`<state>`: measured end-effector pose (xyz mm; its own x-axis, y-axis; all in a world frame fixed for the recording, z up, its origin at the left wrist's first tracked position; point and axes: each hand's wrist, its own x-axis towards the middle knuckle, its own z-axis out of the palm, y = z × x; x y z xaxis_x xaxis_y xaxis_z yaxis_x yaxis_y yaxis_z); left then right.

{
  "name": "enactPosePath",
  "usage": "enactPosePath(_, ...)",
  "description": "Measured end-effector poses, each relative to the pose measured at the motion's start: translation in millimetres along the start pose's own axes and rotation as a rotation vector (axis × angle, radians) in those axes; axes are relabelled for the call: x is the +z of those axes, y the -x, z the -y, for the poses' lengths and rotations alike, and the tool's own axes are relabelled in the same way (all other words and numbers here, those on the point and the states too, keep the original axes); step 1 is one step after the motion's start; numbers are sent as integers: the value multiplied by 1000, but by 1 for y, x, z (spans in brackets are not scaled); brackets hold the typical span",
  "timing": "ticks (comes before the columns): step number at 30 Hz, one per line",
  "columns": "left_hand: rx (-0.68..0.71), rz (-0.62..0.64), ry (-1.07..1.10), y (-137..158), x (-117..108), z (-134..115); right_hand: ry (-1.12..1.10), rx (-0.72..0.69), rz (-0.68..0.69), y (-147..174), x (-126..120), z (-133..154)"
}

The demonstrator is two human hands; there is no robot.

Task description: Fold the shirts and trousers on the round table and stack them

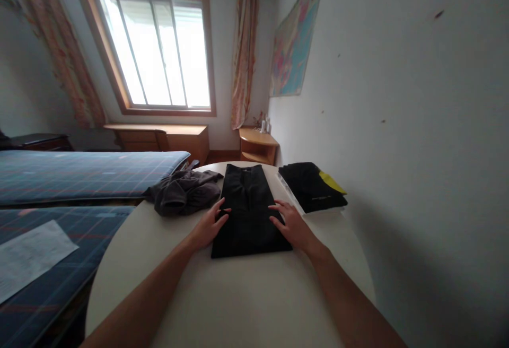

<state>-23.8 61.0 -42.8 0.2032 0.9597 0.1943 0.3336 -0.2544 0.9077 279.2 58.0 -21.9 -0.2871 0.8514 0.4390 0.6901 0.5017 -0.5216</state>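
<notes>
A black garment (248, 226), folded into a flat rectangle, lies on the white round table (238, 300) in front of me; it looks like a shirt with its neckline at the far end. My left hand (209, 226) rests at its left edge, fingers spread over the cloth. At the opposite edge my right hand (292, 225) lies with fingers apart, touching the fabric. Neither hand grips anything. To the left sits a crumpled dark grey garment (185, 191). On the right, folded black clothing (308, 186) with a yellow patch is stacked on something white.
Two beds with blue plaid mattresses (79, 175) stand at the left, one with a paper sheet (35, 255) on it. A wall (421, 178) runs close along the right. Behind the table are a wooden desk (186, 138) and a corner shelf (258, 138).
</notes>
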Motion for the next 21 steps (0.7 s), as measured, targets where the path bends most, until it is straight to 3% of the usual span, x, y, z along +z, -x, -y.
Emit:
enactPosePath(4,91,23,-196,6,0,-1,65,-102,173,9,-5,29)
enactPosePath(8,117,41,-254,7,1,-2,41,-212,364,15,2,49)
enactPosePath(14,119,25,-255,7,-2,-4,-4,-194,432,16,4,60)
enactPosePath(17,99,133,-245,12,-9,-13,-65,-191,505,16,-4,65)
enactPosePath(21,78,337,-204,19,-18,-27,-189,-126,715,20,-13,73)
